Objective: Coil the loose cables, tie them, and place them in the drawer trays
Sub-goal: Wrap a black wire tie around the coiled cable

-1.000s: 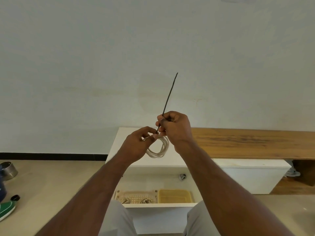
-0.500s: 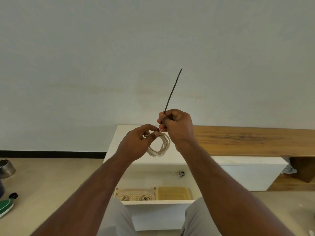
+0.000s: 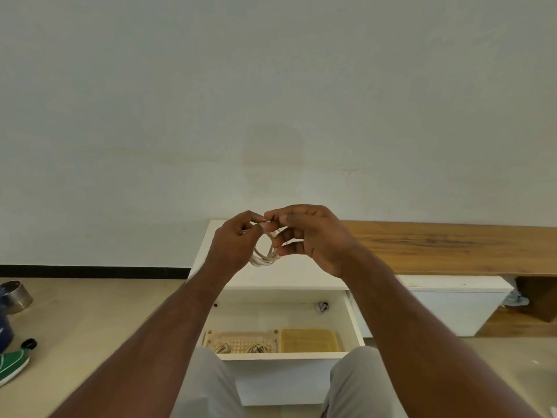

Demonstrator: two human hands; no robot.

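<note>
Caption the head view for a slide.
Both hands, left hand and right hand, pinch a coiled white cable above the open drawer.

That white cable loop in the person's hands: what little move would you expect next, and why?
Probably a lowering of the coiled white cable toward the open drawer below. Both the left hand and the right hand pinch the coil at its top, held in mid-air above the cabinet. The beige tray already holds two coiled bundles; the yellow tray looks free. Whether the tie is finished is unclear.
</note>
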